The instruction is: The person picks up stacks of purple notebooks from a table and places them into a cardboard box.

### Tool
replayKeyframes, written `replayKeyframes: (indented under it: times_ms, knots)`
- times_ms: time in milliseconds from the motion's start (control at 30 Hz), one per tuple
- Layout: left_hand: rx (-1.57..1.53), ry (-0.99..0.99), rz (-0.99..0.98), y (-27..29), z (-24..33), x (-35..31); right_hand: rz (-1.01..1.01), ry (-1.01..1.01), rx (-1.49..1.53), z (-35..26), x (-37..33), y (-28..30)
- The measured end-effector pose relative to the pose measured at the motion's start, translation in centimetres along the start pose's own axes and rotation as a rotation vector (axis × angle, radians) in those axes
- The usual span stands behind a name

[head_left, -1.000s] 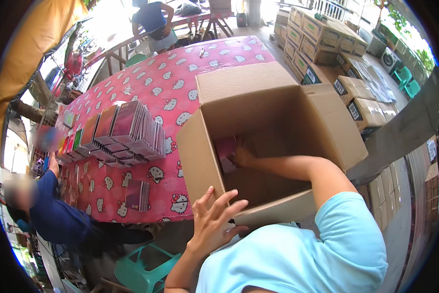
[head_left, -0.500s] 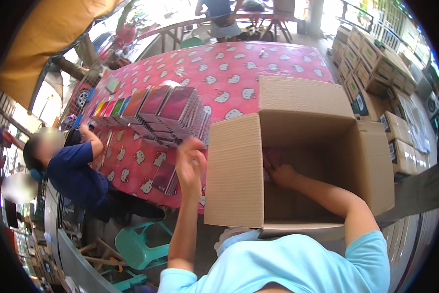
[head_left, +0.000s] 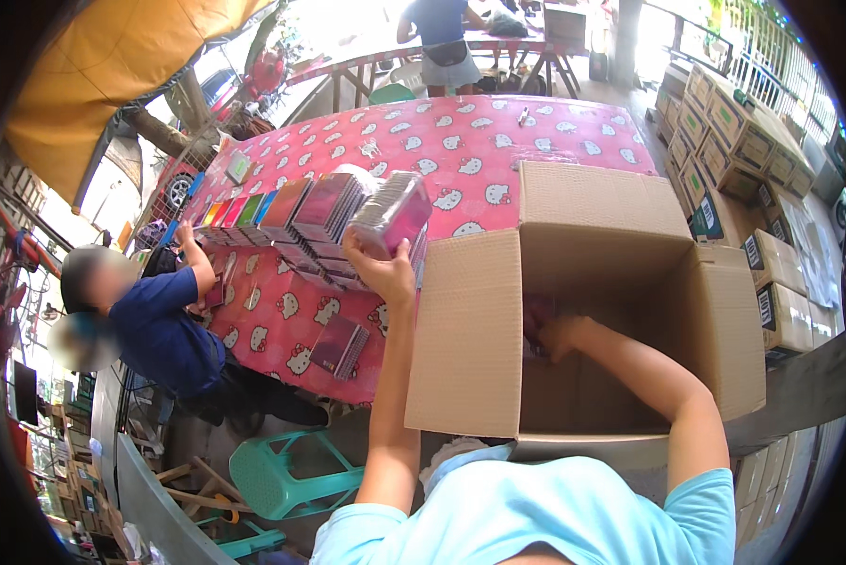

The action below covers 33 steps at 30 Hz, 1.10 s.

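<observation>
A bundle of purple spiral notebooks [head_left: 406, 209], apparently in clear plastic, is tilted up at the right end of the stacks. My left hand [head_left: 382, 271] is closed around its near end. Inside the open cardboard box [head_left: 464, 334], my right hand [head_left: 564, 335] reaches toward the box's left wall. A purple item [head_left: 538, 313] lies there, right beside its fingers. Motion smears those fingers, so their grip is unclear. Stacked notebooks [head_left: 324, 209] stand beside my left hand, with a smaller notebook stack [head_left: 339, 345] nearer on the table.
A pink patterned cloth covers the table [head_left: 423, 132]. A co-worker in dark blue [head_left: 164, 311] works at the left edge, and another person [head_left: 439, 42] stands beyond. Sealed cartons [head_left: 739, 122] are piled at the right. A green stool [head_left: 277, 476] stands below the table's near edge.
My left hand has moved forward and right and taken hold of the notebook bundle, which is now tilted up. My right hand stays in the box, shifted slightly. The view has shifted a little.
</observation>
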<state>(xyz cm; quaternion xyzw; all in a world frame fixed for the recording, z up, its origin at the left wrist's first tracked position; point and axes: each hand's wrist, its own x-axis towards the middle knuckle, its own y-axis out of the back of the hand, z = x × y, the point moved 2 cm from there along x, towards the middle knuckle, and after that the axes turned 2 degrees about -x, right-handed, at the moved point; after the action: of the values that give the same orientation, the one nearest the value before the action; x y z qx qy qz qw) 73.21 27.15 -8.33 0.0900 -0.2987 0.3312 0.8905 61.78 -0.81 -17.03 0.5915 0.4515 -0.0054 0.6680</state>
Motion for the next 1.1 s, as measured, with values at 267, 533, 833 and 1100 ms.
replayKeyframes:
  times_ms: [267, 533, 833, 1100]
  knots:
    - [0.132, -0.701, -0.169, 3.2, 3.8, 0.7, 0.963, -0.345, 0.279, 1.5, -10.1, 15.5]
    - [-0.482, -0.167, -0.542, 2.1, 16.4, 4.0, 1.330, 0.473, 1.250, -6.2, -10.8, 20.2]
    - [-0.131, -0.378, -1.248, 8.6, 15.6, -6.0, 0.912, -0.200, 1.351, -1.0, -15.8, 11.4]
    - [-0.084, -0.395, -1.471, 9.2, 14.1, -10.2, 0.737, -0.960, 1.252, 4.9, -6.4, -7.2]
